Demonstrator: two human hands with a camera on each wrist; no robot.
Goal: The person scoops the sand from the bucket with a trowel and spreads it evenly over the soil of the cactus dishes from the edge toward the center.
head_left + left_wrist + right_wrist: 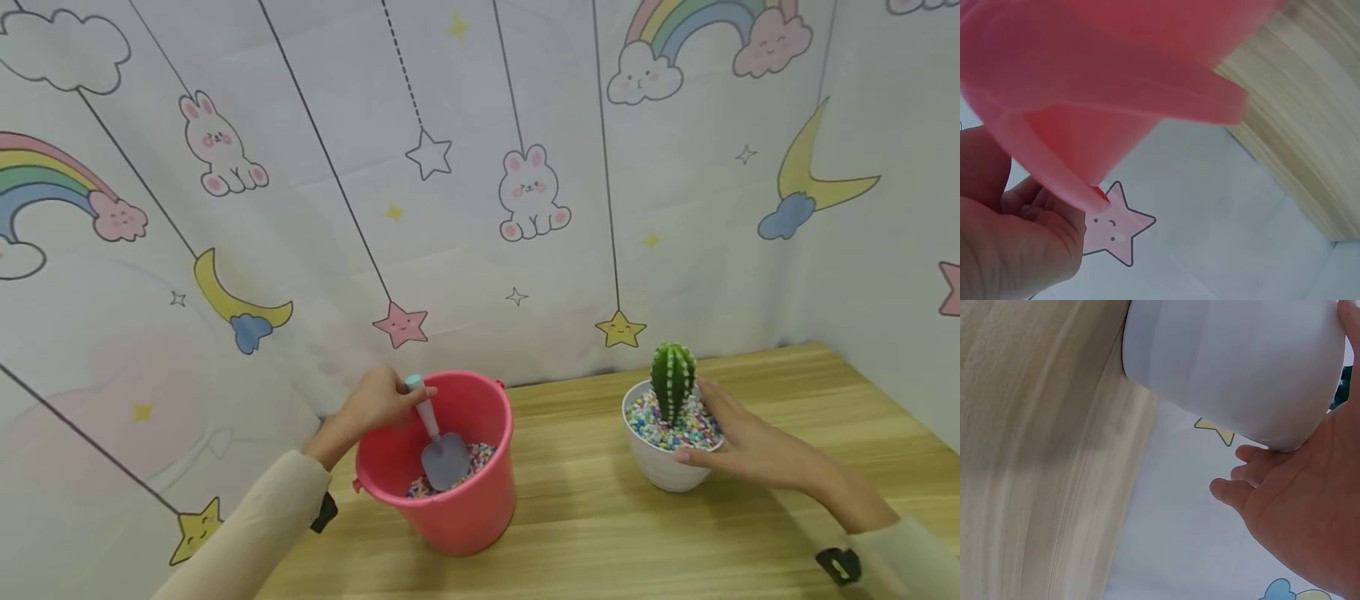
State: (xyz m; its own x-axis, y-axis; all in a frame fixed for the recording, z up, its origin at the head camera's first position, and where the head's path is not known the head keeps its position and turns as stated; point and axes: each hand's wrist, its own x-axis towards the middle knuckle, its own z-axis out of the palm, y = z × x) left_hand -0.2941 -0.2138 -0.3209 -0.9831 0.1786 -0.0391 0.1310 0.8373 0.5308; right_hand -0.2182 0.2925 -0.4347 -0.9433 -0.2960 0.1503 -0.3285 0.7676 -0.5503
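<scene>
My left hand [381, 398] grips the pale, teal-tipped handle of a small toy shovel [446, 461]. The shovel's grey blade rests on colourful pebbles [480, 457] inside a pink bucket [491, 500]. In the left wrist view, the bucket's rim and wall [1104, 69] hide the shovel. My right hand [761, 446] holds a white plant pot [667, 468] at its right side, thumb in front and fingers behind. A green cactus [672, 379] stands upright in the pot among similar pebbles. The right wrist view shows the pot's smooth wall [1235, 362] against the hand.
Bucket and pot stand apart on a wooden table [570, 517]. Behind them hangs a pale cloth [465, 275] printed with rabbits, stars, moons and rainbows. The table's back edge meets this cloth.
</scene>
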